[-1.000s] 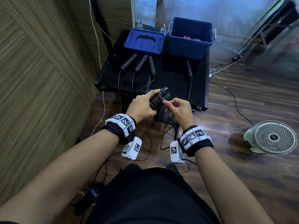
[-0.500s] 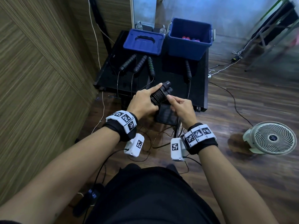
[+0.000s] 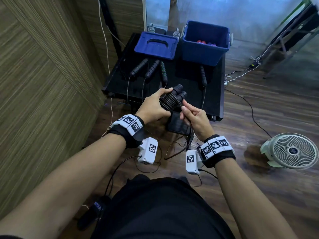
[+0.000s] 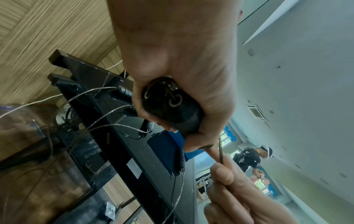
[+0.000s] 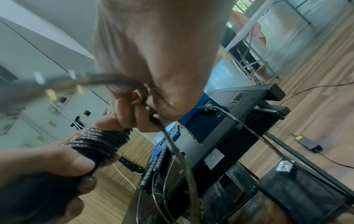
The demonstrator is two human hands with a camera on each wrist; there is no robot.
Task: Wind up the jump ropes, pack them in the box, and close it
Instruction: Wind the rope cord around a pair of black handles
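The left hand [image 3: 154, 107] gripped the two handles [image 3: 179, 93] side by side, with the rope [image 3: 168, 102] coiled tightly around them, just beside the right hand [image 3: 195, 119]. The right hand pinched the loose rope between thumb and curled fingers [image 5: 130, 109], the free length hanging below it. Beyond both hands, the open box [image 3: 205, 41] stood on the table [image 3: 214, 94] beside its lid [image 3: 156, 44], with four more handles [image 3: 152, 69] between box and hands.

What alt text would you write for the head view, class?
A left hand grips paired black handles wound with cord, while the right hand pinches the loose end. Beyond, four more handles lie on a black table beside an open blue box and its lid.
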